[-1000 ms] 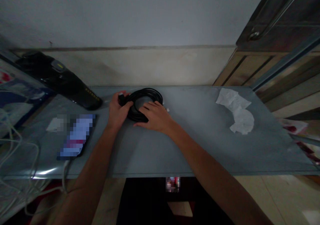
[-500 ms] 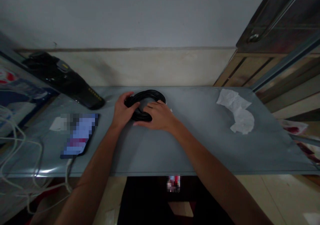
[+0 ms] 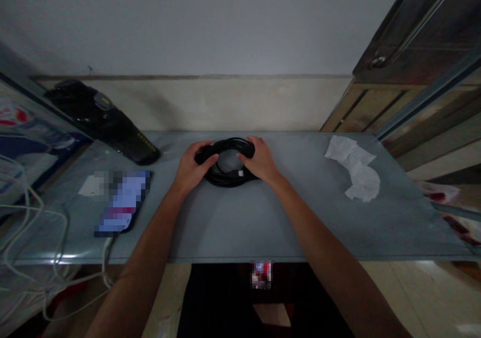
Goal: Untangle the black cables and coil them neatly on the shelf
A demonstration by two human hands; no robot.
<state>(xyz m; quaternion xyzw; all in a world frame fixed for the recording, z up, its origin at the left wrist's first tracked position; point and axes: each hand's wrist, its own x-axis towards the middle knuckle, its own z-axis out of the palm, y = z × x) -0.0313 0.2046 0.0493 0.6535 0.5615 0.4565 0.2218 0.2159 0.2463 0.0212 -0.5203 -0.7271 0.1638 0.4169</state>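
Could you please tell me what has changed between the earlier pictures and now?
The right hand has moved from the near side of the black cable coil around to its right side, its thumb now at the ring's inner edge. A silver-tipped connector now shows inside the ring. The left hand still grips the left side; the phone and crumpled white paper lie as before.

The single head camera is looking forward and down from above and behind the fingers, with both forearms crossing the lower edge. It is standing back far enough to be taking in most of the bench on either side of the fingers, the wall beyond them and some floor on their near side. The fingers are sitting close to the middle of view.
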